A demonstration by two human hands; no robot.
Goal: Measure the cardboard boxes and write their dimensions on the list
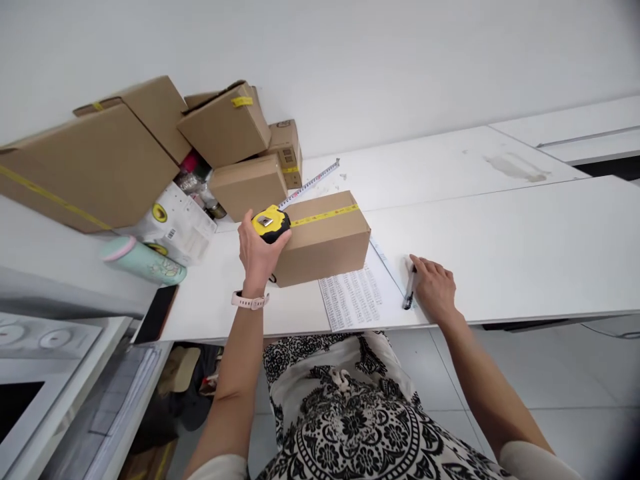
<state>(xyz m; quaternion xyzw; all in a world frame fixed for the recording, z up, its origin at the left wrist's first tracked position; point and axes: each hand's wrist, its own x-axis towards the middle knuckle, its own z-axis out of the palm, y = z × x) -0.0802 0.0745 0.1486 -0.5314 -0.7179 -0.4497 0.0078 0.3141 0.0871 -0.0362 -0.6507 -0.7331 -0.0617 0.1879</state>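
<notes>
My left hand (259, 250) grips a yellow and black tape measure (271, 223) by its case, against the left end of a brown cardboard box (325, 247). Its extended blade (313, 181) slants up and away to the right, past the box's far side. Yellow printed tape runs along the box's top. My right hand (434, 287) rests on the white table, fingers curled at the upper end of a pen (410, 290) that points towards me. Partly under the box lies a printed sheet (350, 297), with a pale blue ruler-like strip (387, 265) along its right side.
Several cardboard boxes (227, 123) are piled at the back left against the wall. Near them are a mint green bottle (145, 259), a white avocado-print bag (183, 227) and a dark phone-like slab (156, 313). The white table (500, 253) stretches right, its front edge close to my body.
</notes>
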